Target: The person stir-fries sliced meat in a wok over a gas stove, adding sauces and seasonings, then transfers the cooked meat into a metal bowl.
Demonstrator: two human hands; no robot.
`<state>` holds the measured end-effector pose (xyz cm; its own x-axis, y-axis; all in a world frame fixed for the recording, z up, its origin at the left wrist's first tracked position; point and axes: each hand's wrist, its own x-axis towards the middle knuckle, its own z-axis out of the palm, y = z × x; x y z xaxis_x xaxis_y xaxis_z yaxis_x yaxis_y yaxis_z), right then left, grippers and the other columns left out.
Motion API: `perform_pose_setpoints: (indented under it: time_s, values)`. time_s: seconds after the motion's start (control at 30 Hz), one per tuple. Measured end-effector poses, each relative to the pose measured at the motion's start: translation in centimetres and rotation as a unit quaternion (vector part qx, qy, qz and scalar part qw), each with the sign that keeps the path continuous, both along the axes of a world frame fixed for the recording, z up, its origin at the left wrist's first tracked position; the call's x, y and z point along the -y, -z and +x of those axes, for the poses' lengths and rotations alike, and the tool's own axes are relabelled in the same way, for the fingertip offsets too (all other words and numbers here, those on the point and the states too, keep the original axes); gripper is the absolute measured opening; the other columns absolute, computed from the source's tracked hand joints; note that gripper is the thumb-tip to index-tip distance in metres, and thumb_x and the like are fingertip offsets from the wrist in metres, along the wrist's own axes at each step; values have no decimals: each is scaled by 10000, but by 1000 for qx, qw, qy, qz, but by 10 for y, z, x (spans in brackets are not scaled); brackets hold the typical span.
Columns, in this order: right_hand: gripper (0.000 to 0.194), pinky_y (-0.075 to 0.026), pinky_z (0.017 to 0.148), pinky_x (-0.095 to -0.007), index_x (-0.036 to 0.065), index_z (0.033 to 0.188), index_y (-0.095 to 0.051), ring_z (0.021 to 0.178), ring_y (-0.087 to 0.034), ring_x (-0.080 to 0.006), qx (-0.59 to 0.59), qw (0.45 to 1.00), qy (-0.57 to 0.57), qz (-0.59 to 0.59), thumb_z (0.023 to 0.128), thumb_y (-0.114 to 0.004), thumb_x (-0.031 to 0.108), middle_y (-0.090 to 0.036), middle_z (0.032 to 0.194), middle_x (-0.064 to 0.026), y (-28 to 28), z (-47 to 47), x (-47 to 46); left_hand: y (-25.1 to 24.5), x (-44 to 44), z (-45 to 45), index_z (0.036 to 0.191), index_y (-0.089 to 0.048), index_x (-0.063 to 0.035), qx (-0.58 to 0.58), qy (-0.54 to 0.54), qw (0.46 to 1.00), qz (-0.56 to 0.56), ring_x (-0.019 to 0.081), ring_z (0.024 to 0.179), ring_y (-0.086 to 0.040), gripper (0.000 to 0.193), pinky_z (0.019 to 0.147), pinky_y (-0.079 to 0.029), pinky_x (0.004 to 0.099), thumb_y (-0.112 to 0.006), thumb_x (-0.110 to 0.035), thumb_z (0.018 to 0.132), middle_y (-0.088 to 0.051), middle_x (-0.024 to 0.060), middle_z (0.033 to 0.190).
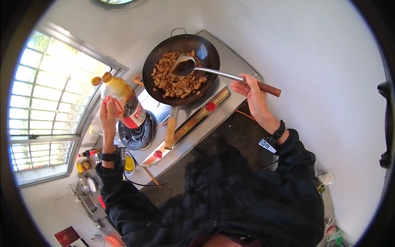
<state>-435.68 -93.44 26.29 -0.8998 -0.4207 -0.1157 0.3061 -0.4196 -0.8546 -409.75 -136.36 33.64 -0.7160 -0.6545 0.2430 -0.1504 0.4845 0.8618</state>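
My right hand (252, 92) grips the brown wooden handle of a metal wok ladle (222, 73). Dark liquid lies in the ladle's bowl, which is over browned chopped meat (176, 85) in a black wok (213, 58). The wok's wooden handle (170, 132) points towards me. My left hand (108, 112) is closed on the red handle of a large plastic bottle (135, 106) holding dark liquid. The bottle's neck is at the upper left, with a brownish-yellow cap beside it. It is held above the left burner (135, 139).
The wok sits on the right side of a two-burner gas stove (185, 126) with red knobs. A bowl of yellow contents (129, 163) stands near my left wrist. Jars and a sink (89, 202) are at lower left. A barred window (55, 92) is at left, a white wall (296, 55) at right.
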Motion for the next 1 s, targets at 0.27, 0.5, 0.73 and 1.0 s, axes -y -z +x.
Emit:
perform_pose_setpoints:
  time_s: [0.27,0.5,0.73,1.0]
  values:
    - [409,-600,899,-379,-85,1241,-604,964,-731,-275,-150,985,-31,83,1038,-580,270,-703,1059,-199,-12,-2,1,-37,-20,58,1119,-592,-59,-57,-62,996,12,10,773,-473,260,651,-413,189,-495,-299,1104,-563,-55,897]
    - [406,-588,935,-372,-73,1229,-613,999,-725,-269,-113,993,-12,43,1040,-565,283,-709,1079,-193,-9,-9,-3,-45,-37,88,1003,-559,-90,-88,-61,994,38,14,671,-369,237,580,-311,205,-481,-288,1109,-434,-79,775]
    - [383,-592,930,-365,-47,1193,-618,1013,-727,-280,27,998,-23,-50,1023,-581,294,-720,1091,-195,-8,-33,-10,-26,-40,93,1078,-591,-70,-76,-61,993,62,-2,737,-424,239,621,-358,190,-499,-289,1102,-509,-78,849]
    - [378,-596,920,-358,-62,1189,-610,1004,-728,-269,-30,998,-32,-38,1027,-581,278,-721,1065,-192,-28,-49,-24,-12,-66,87,947,-517,-79,-55,-19,996,70,43,656,-379,259,593,-331,221,-469,-276,1108,-424,-56,752]
